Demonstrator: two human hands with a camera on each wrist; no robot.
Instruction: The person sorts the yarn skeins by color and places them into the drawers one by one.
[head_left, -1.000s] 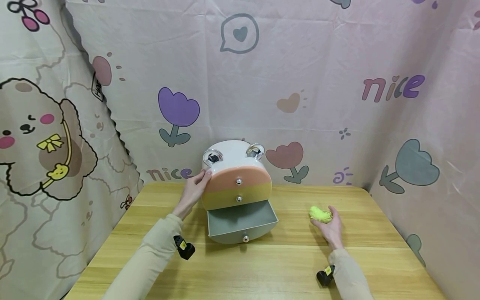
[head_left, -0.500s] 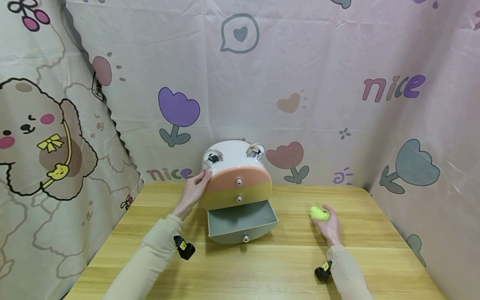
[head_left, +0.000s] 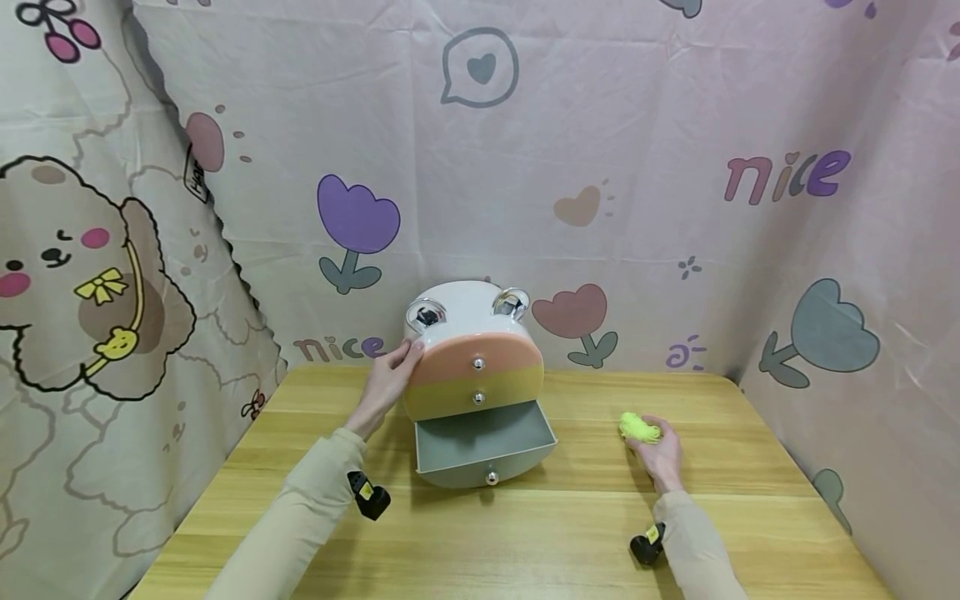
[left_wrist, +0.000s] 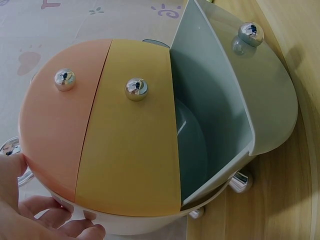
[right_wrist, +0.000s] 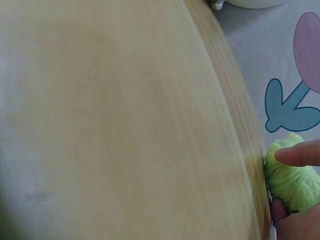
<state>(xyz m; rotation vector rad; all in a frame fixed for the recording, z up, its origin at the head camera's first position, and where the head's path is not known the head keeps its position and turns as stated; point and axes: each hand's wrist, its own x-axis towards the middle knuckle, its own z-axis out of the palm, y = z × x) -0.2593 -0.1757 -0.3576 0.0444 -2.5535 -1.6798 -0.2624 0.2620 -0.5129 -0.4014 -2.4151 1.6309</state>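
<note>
A small white storage box (head_left: 463, 315) with an orange, a yellow and a grey-green drawer front stands at the table's middle. Its bottom grey-green drawer (head_left: 491, 457) is pulled out and shows a bare inside. My left hand (head_left: 386, 379) grips the box's left side; in the left wrist view the thumb lies at the orange front's edge and the fingers curl along the side. Farther right, my right hand (head_left: 660, 457) holds a bundle of yellow-green yarn (head_left: 636, 427) between thumb and fingers. The right wrist view shows the yarn (right_wrist: 295, 180) with a fingertip lying on it.
Chrome rings (head_left: 512, 303) stick up from the top of the box. Patterned cloth (head_left: 637, 108) hangs close behind the wooden table (head_left: 570, 533) and along both sides. A black wrist camera (head_left: 367, 495) is strapped to each sleeve.
My right hand has shifted slightly left and its fingers have drawn in closer over the yarn. The left hand and the storage box stay where they were.
</note>
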